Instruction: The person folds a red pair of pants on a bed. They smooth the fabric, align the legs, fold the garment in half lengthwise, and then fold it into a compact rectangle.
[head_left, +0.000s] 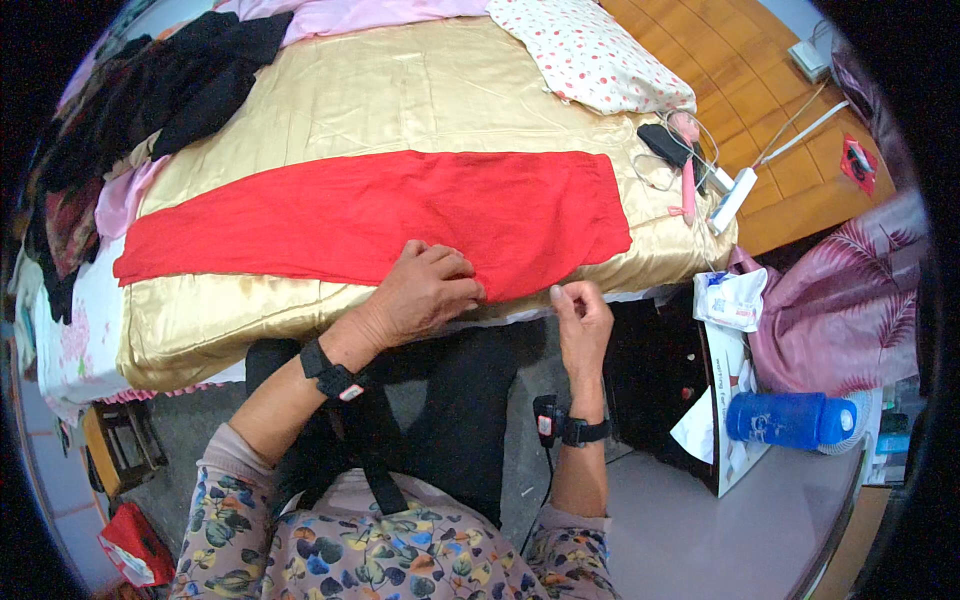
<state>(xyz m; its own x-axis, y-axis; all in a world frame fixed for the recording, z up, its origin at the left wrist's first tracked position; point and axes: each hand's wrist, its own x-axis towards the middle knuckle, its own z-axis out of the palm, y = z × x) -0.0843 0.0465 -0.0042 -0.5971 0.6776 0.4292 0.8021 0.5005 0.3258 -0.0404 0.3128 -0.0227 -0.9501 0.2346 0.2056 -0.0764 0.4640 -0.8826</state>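
Observation:
A piece of red cloth (360, 214), which looks like trousers folded lengthwise, lies flat across the gold satin bed cover (360, 82). Its broad, waistband-like end is on the right, and the narrower end reaches far left. My left hand (435, 289) rests on the near edge of the cloth with curled fingers; its fingertips are partly hidden, so a grip on the fabric cannot be made out. Just off the cloth's lower right edge, my right hand (583, 315) is raised with thumb and forefinger bent towards each other. Nothing is plainly visible between them.
Dark clothes (165, 90) are heaped at the left of the bed. A dotted pillow (592, 56) lies at the far right. Beside it are cables and a white power strip (732, 201). A blue bottle (787, 420) is at the right, by a purple curtain (840, 300).

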